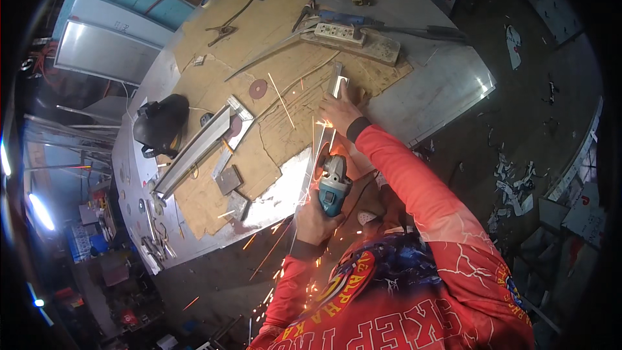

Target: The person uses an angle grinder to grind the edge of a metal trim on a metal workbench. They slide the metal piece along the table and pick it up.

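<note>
The left hand (315,220) is closed around a teal angle grinder (333,185) throwing sparks just ahead of it; the right hand (338,111), flat and open, pins a long metal strip (327,123) beneath its palm; the cut looks under way, unfinished.
</note>
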Action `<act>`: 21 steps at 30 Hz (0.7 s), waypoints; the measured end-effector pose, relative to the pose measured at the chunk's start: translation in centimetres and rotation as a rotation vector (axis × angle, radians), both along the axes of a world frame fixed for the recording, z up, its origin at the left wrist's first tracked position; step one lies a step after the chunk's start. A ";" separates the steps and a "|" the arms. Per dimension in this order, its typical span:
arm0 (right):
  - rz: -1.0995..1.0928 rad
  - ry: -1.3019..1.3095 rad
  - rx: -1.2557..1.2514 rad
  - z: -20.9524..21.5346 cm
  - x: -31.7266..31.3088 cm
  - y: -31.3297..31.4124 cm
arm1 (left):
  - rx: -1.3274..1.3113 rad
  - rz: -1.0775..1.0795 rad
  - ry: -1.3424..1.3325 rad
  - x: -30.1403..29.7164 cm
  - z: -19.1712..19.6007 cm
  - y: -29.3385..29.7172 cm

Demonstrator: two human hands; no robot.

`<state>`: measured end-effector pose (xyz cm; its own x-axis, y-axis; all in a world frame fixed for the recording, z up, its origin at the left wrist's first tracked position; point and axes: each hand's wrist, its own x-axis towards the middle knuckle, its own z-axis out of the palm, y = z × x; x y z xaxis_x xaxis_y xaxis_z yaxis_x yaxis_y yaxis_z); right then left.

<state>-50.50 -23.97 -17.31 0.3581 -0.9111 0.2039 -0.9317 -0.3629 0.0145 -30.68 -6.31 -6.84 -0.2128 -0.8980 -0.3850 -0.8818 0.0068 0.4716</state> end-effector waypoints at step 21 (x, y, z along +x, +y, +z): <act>0.016 -0.031 -0.007 -0.5 -0.5 -0.3 | 0.057 0.003 -0.013 -1.0 0.5 -0.5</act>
